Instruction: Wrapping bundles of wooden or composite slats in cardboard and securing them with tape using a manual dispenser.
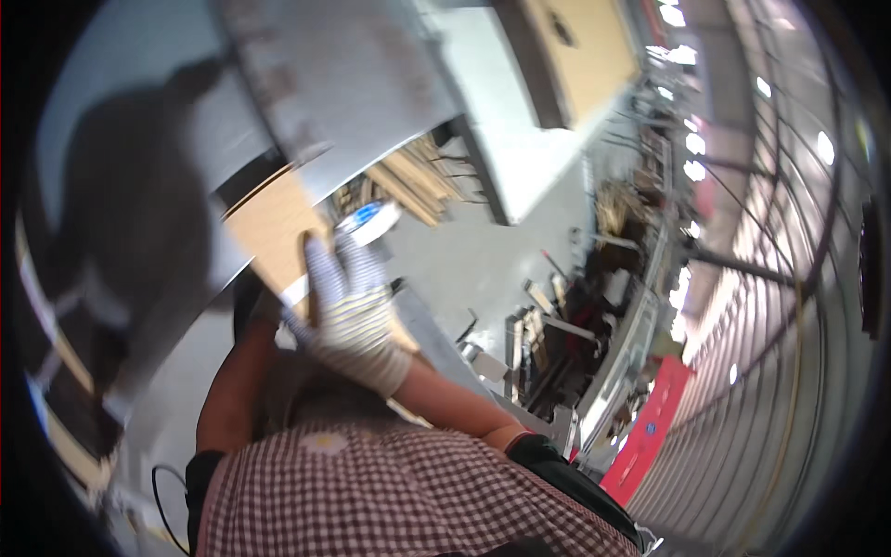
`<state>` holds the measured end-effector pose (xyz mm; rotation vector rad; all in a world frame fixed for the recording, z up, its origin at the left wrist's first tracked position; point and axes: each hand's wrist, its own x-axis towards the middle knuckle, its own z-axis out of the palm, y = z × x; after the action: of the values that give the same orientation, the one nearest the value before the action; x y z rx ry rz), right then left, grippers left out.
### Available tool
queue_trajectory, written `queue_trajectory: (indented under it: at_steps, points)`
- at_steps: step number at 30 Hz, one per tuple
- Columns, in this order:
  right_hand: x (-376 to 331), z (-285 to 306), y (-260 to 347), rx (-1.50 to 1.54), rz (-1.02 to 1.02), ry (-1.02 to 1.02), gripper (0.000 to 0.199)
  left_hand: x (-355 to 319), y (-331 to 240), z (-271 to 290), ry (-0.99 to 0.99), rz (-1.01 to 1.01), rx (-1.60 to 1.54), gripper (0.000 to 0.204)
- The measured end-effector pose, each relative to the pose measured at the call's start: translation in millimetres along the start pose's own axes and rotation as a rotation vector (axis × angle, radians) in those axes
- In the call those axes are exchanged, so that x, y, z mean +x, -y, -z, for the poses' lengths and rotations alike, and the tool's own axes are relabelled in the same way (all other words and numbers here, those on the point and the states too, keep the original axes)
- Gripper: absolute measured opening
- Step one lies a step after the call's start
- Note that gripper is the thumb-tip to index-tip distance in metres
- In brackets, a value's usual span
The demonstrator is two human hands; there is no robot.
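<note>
My right hand (357,311), in a striped grey-white knit glove, reaches across a light brown flat board (274,223). At its fingertips is a white round thing with a blue centre (369,223), which looks like a roll of tape; the fingers seem closed on it, though motion blurs them. The thumb lies over the board's right side. A small white patch (295,290) shows near the board's lower edge. My left hand (266,304) is low beside the board's near end, dark and blurred, its fingers hidden.
A grey metal surface (362,74) stretches ahead, and a white table (487,84) bearing a tan panel (594,56) stands beyond. Wooden strips (408,186) lie below it. Stacked parts (538,334) and a red beam (650,427) are on the right. A dark shadow (139,204) falls left.
</note>
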<state>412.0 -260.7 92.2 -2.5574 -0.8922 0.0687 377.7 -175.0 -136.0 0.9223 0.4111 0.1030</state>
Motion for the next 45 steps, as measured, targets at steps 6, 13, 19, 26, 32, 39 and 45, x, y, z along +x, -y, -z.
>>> queue_trajectory:
  at_steps: [6, 13, 19, 26, 32, 39, 45]
  points:
    - [-8, -4, -6, 0.024, -0.137, 0.12, 0.095, 33, 24, -11, 0.148, 0.092, 0.018, 0.03]
    - [-11, -13, -10, 0.052, -0.184, 0.143, 0.099, -59, -64, 10, -0.073, -0.008, 0.306, 0.029]
    - [-6, -20, -14, 0.12, -0.16, 0.044, 0.102, -59, -116, 8, -0.079, -0.542, 0.802, 0.031]
    - [29, 59, -22, 0.264, 0.331, 0.077, 0.019, -34, -179, -54, 0.246, -0.853, 1.292, 0.032]
    - [55, 89, -65, -0.14, 0.246, 0.246, 0.01, -29, -181, -50, 0.255, -0.84, 1.281, 0.051]
    - [39, -57, -117, -0.391, -0.007, 0.349, 0.01, -33, -183, -54, 0.382, -0.772, 1.325, 0.055]
    - [-25, 78, -85, 0.559, -0.402, 0.018, 0.06, -28, -198, -111, 0.666, -0.778, 1.483, 0.076]
